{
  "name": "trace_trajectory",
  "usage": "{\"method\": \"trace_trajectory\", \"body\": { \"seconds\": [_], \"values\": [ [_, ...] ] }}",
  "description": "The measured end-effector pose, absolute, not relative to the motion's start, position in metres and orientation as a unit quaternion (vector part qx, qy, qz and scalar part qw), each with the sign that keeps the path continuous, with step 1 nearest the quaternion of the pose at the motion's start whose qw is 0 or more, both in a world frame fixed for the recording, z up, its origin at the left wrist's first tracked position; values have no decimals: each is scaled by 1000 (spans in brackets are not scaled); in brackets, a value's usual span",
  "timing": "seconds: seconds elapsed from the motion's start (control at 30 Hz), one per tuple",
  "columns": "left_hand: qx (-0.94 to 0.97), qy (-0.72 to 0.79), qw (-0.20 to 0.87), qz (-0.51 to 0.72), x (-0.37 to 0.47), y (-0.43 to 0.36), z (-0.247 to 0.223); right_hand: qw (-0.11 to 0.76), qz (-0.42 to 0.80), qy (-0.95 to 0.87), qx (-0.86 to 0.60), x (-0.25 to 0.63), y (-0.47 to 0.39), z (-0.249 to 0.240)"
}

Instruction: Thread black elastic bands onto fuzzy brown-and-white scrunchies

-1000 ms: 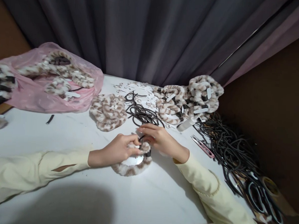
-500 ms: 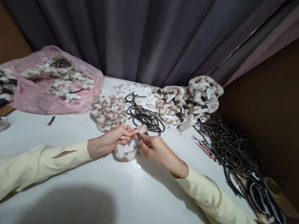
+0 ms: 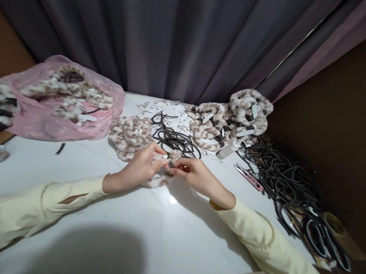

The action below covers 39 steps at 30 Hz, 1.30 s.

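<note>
My left hand [image 3: 143, 167] is closed, its thumb and fingers pinching a white-and-brown furry loop [image 3: 157, 181] at a short dark end piece. From the other side my right hand [image 3: 196, 175] pinches the same loop near that dark piece, fingertips almost meeting the left ones. The loop hangs below both hands, close to the table; its upper part and the joint are partly hidden by my fingers. Just behind my left hand lies a pile of similar furry loops [image 3: 129, 134]. Dark cords [image 3: 173, 138] lie beyond the fingertips.
A pink plastic bag [image 3: 106, 125] holding furry pieces is at the left. Tagged furry loops [image 3: 248, 112] are stacked at the back right, near a small bottle [image 3: 228, 151] and pink-handled snips [image 3: 250, 178]. A heap of dark cords [image 3: 288, 175] covers the right edge.
My left hand has turned and risen slightly, its thumb now beside the dark piece. My right hand has shifted up and in, and the loop is tucked further behind my hands.
</note>
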<state>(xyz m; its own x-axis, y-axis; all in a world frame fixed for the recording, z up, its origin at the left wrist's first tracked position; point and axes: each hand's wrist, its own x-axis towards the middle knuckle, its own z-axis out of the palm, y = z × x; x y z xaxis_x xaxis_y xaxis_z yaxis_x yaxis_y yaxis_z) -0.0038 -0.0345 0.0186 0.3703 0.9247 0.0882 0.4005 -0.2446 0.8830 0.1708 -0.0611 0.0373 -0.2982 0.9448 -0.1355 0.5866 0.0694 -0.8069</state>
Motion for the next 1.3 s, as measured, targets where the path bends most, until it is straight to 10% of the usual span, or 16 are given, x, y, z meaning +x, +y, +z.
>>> {"method": "trace_trajectory", "body": {
  "seconds": [0.33,0.6,1.0,1.3],
  "values": [
    [896,300,134,300,-12,-27,3,136,211,-822,-510,176,-72,51],
    [901,298,233,211,-11,-28,5,6,73,-892,-446,180,-86,63],
    [868,257,392,162,-9,-50,21,96,39,-889,-445,182,-71,52],
    [909,231,323,129,-11,-50,17,137,123,-855,-485,185,-63,49]
  ]
}}
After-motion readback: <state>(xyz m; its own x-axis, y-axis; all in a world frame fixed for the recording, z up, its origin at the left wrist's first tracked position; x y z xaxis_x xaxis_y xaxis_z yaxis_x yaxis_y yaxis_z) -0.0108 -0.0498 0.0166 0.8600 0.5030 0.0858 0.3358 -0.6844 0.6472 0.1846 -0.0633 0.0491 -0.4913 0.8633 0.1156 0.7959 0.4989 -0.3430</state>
